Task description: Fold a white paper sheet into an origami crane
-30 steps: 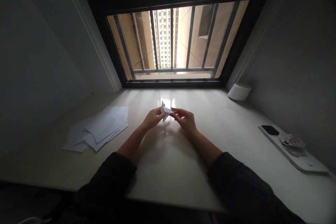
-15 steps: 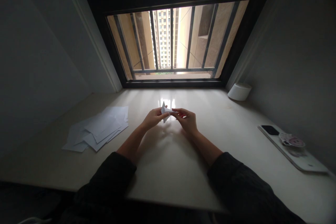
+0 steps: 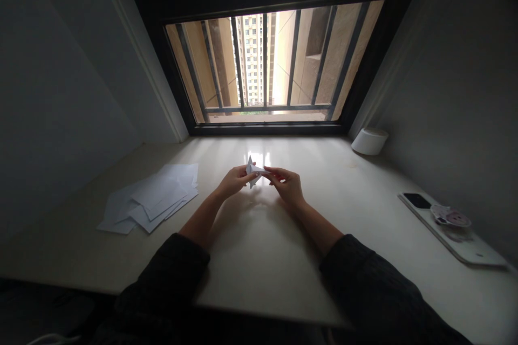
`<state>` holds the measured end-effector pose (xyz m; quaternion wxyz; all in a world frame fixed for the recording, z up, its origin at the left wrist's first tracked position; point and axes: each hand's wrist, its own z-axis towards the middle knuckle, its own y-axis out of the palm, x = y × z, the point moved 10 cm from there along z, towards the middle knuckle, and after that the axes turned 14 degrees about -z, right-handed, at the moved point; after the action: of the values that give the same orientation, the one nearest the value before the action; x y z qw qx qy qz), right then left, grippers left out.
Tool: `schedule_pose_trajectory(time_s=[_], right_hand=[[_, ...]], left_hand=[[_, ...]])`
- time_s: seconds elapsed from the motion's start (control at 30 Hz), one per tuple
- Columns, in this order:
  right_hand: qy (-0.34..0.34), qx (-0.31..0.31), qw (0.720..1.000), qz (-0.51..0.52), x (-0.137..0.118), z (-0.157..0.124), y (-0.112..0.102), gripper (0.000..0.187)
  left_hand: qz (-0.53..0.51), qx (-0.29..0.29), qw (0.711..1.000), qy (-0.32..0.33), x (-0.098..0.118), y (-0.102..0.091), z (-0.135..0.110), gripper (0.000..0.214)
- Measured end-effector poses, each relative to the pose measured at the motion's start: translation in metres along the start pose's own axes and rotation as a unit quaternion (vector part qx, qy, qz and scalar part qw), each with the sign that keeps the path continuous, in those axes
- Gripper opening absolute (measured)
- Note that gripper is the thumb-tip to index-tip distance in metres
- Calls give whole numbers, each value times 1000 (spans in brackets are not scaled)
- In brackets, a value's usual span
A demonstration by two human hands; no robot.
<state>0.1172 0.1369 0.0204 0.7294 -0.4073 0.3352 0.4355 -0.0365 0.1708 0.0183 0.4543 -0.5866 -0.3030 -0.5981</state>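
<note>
Dim room, daylight from the window (image 3: 269, 64), glare on the desk (image 3: 259, 159), wide-angle edge distortion

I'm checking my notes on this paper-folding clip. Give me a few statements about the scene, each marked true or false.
1. The left hand and the right hand both pinch the small folded paper. True.
2. The loose white sheets lie on the right side of the table. False: they lie on the left side, out past the left forearm.
3. A white round container stands near the right corner of the window. True.
4. A curtain covers the window. False: it is uncovered, with bars across it and a tall building outside.
</note>
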Motion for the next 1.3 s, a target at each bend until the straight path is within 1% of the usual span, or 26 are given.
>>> schedule_pose_trajectory(time_s=[0.3, 0.43, 0.53, 0.6, 0.7, 0.83, 0.93, 1.0, 1.1, 1.2, 1.3], right_hand=[[41, -32, 995, 81, 11, 3, 10, 36], [51, -36, 994, 87, 16, 4, 11, 37], [55, -28, 995, 82, 21, 5, 9, 36], [54, -25, 995, 78, 22, 5, 9, 35], [39, -18, 996, 72, 18, 5, 7, 33], [-13, -19, 999, 37, 0, 3, 5, 31], [-47, -19, 999, 2, -11, 1, 4, 33], [-56, -7, 998, -11, -14, 1, 1, 37], [-62, 7, 998, -18, -13, 2, -1, 38], [-63, 3, 998, -21, -11, 3, -1, 34], [-68, 0, 997, -32, -9, 3, 1, 28]], left_hand=[[6, -23, 1000, -13, -4, -2, 1, 46], [6, -32, 999, -19, -7, -1, 1, 45], [-6, -37, 999, -10, -6, 0, 2, 44], [-9, -30, 1000, 2, -5, -1, 2, 45], [-12, 6, 1000, 19, -2, -6, 4, 46], [-34, 60, 997, 25, -3, -14, 6, 47], [-60, 77, 995, 21, -6, -16, 7, 47], [-73, 78, 994, 21, -8, -15, 7, 47], [-85, 58, 994, 22, -8, -9, 6, 45], [-74, 31, 996, 37, -5, 0, 5, 45], [-34, 29, 997, 59, 1, 2, 4, 43]])
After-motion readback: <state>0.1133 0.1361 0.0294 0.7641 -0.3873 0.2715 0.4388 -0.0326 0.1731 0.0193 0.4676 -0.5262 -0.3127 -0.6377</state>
